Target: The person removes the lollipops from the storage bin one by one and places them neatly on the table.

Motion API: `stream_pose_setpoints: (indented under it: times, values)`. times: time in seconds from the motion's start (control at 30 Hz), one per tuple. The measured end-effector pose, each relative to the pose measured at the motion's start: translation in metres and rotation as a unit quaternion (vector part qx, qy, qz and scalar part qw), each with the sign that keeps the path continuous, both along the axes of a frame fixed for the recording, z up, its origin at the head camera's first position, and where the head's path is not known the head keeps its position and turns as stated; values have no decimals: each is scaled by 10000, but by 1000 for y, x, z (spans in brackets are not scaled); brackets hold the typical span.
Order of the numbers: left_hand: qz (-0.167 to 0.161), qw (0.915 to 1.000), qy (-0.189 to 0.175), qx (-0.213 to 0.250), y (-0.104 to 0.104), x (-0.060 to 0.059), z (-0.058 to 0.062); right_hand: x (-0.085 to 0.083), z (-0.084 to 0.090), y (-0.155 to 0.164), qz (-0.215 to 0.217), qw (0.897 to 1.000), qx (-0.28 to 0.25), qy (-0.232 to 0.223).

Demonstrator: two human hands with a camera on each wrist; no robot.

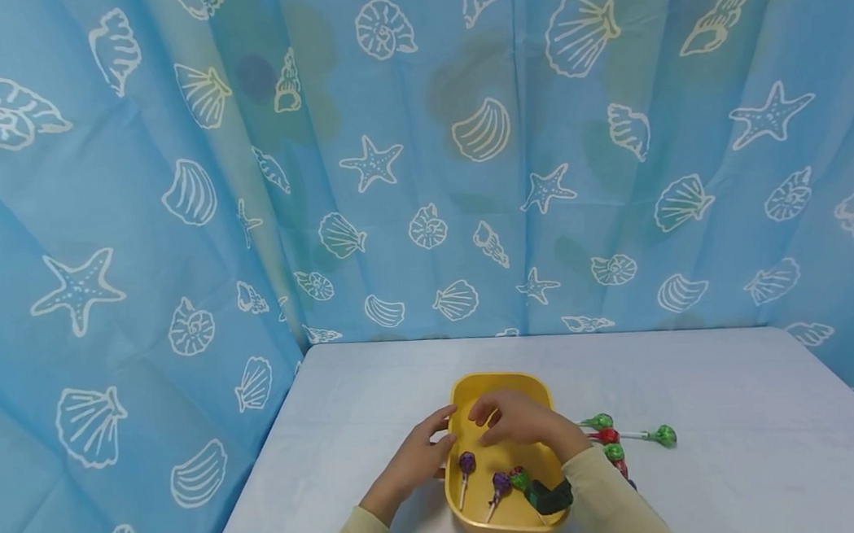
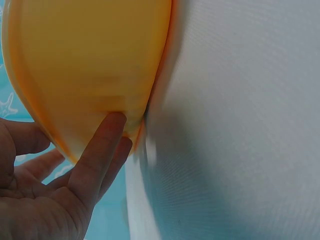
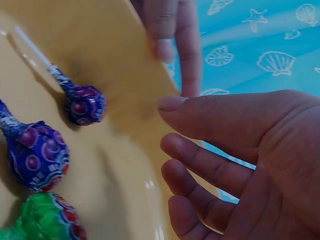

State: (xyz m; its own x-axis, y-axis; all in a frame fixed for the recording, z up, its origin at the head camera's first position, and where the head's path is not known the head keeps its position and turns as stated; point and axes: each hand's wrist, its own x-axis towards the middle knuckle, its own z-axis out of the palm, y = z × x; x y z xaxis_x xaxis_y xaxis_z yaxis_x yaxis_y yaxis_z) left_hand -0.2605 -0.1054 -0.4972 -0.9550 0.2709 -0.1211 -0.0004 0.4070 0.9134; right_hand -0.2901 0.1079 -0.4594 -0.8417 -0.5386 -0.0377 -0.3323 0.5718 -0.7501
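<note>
Yellow tray (image 1: 503, 381) sits near the front middle of the desk (image 1: 740, 459), a flat surface under a pale grey-white cloth. Inside it lie two purple-wrapped lollipops (image 1: 467, 463) on white sticks and one green-wrapped lollipop (image 1: 519, 478) beside them. More lollipops in green and red wrappers (image 1: 608, 436) lie on the cloth just right of the tray, one green lollipop (image 1: 662, 435) a little apart from the rest.

The left hand (image 1: 417, 459) rests against the tray's left wall; its grip is loose, with straight fingers (image 2: 102, 145) touching the outer side and the thumb over the rim. The right hand (image 1: 513, 416) hovers over the tray's inside, fingers relaxed and lightly bent, its grip holding nothing. Both arms wear pale yellow sleeves (image 1: 610, 500).

A blue curtain (image 1: 420, 153) printed with white and cream shells and starfish closes off the space behind and to both sides of the desk. The wrappers show a printed pattern of round spots, but no writing can be read.
</note>
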Motion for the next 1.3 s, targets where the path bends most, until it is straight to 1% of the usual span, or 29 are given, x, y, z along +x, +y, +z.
stream_pose_setpoints:
  times: [0.1,0.33,0.43,0.7,0.8,1.0,1.3]
  values:
    - [-14,10000,3,16,0,0,0,-1,-3,-4,110,9997,78,-182]
    - [-9,10000,63,-48,0,1,-1,-3,-15,-15,154,9974,110,-690]
    - [-41,9999,90,-21,1,2,0,-3,-19,-19,169,9957,202,-889]
    - [-15,10000,41,48,0,-1,-2,-1,-23,-28,-31,9914,331,-1269]
    - [-34,10000,59,50,0,-1,-3,1,-24,-30,-108,9906,376,-1312]
    - [-57,9999,101,54,0,0,-3,3,-24,-34,-165,9914,498,-1203]
    - [-94,9998,96,122,0,1,-1,2,-24,-34,-60,9921,714,-1027]
